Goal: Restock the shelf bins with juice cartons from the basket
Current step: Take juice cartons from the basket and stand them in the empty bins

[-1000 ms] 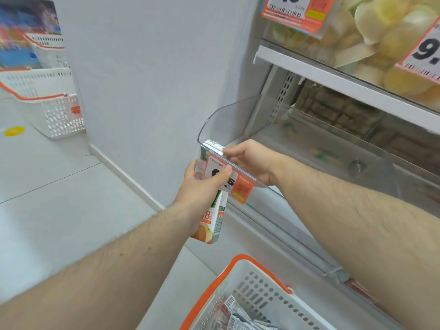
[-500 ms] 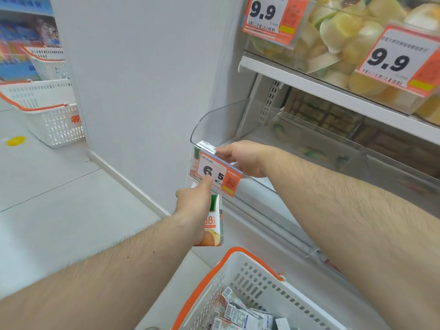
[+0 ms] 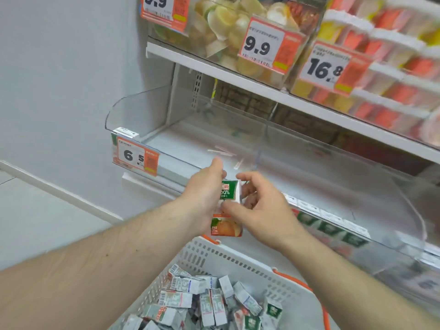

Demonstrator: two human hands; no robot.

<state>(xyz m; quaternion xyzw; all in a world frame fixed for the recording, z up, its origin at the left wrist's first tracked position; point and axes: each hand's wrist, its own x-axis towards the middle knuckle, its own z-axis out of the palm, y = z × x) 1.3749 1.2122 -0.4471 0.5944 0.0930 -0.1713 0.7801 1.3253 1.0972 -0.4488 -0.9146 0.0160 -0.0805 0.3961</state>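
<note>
A small juice carton (image 3: 228, 208), green on top with orange fruit below, stands upright between both hands just above the basket's far rim. My left hand (image 3: 204, 194) grips its left side. My right hand (image 3: 260, 206) touches its right side and front with thumb and fingers. Behind the hands is a clear plastic shelf bin (image 3: 181, 148) with a 6.5 price tag (image 3: 137, 156) on its front left corner; the bin looks nearly bare inside. The white basket (image 3: 233, 263) with orange handles holds several more cartons (image 3: 204, 301).
An upper shelf (image 3: 238, 75) carries bins of fruit cups with 9.9 and 16.8 price tags. A lower shelf row at the right shows green cartons (image 3: 333, 229). A white wall panel (image 3: 71, 79) stands left of the shelving, with grey floor tiles below.
My right hand left the bin's front corner and came down to the carton. My left hand brought the carton right, in front of the bin. The view shifted right and the basket shows more.
</note>
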